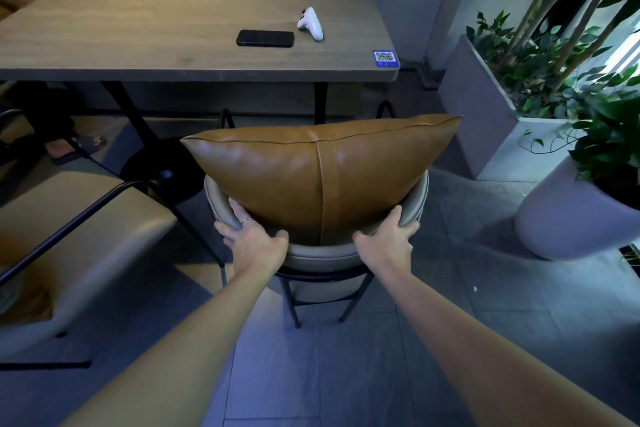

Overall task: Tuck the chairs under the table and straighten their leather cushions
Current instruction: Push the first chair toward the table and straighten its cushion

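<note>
Two hands grip the curved backrest rim of the chair [414, 194], left hand [252, 239] and right hand [386, 239] each wrapped around it, flanking the tan leather cushion [311, 170]; the chair stands short of the table [173, 55]. The frame looks stiff and fairly light; the cushion soft, slippery, leaning crookedly
</note>
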